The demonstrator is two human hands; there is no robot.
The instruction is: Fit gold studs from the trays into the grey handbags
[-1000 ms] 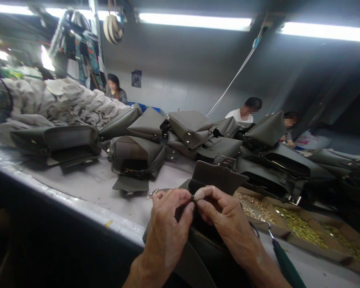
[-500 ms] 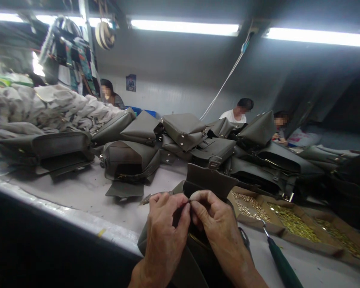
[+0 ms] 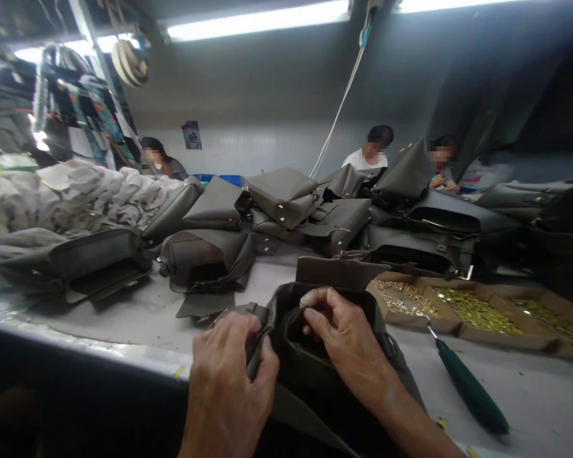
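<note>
In front of me a dark grey-green handbag (image 3: pixel 334 397) stands open, its flap (image 3: pixel 334 270) thrown back and a zip edge showing inside. My left hand (image 3: pixel 232 372) is curled over the bag's left side by the strap end, thumb and fingers closing on that edge. Over the bag's mouth, my right hand (image 3: pixel 346 337) holds thumb and forefinger in a pinch; a tiny light speck shows at the tips, too small to name. To the right lies a green-handled tool (image 3: pixel 472 388) with a thin metal tip, touched by neither hand.
Cardboard trays (image 3: pixel 446 324) of small gold and copper-coloured metal pieces stand at the right. More grey-green bags (image 3: pixel 284 187) are heaped behind. Pale crumpled cloth (image 3: pixel 90 197) is piled at the left. Several people (image 3: pixel 370 152) sit beyond the heap. The table edge (image 3: pixel 138 353) runs along the near left.
My hands, fingertips together half a second ago, have come apart. The left has moved left and down onto the bag's side; the right remains pinched over the opening. The view has shifted slightly.
</note>
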